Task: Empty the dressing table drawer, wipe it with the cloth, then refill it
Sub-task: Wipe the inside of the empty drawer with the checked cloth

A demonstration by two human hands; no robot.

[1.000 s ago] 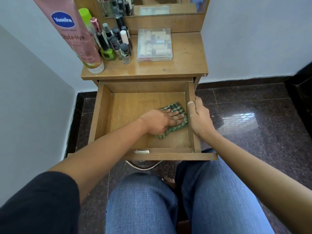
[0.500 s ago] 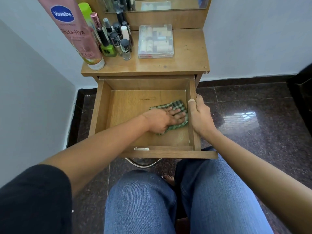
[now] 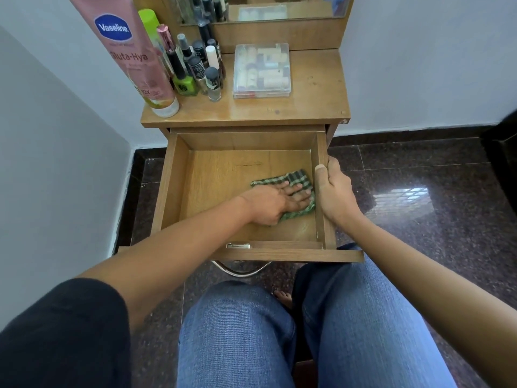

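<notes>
Knees: a seated person's legs in blue jeans [image 3: 237, 331] fill the near edge, over a dark speckled floor [image 3: 419, 219].
Drawer: the wooden drawer [image 3: 167, 189] is pulled fully out toward the person, its front panel nearest and a curved metal handle [image 3: 240, 269] showing beneath it. Only the cloth lies inside.
Left arm: it reaches in from the lower left, the forearm crossing the front panel on a diagonal.
Left hand: the left hand [image 3: 275, 201] lies palm down on the cloth, fingertips pointing toward the right wall. The grip is flat, fingers straight and slightly spread, pressing rather than pinching.
Cloth: a green checked cloth [image 3: 296, 178] sits on the drawer floor in the right half, close against the right wall. Its long axis runs roughly side to side.
Right hand: the right hand [image 3: 334, 194] clasps the drawer's right wall, the thumb on the top edge and the fingers curled round the outside.
Worktop: the wooden worktop [image 3: 313, 107] beyond carries a tall pink lotion bottle [image 3: 131, 57], a cluster of nail-polish bottles [image 3: 195, 68] and a clear box [image 3: 262, 70].
Mirror: a mirror [image 3: 279, 7] stands at the back.
</notes>
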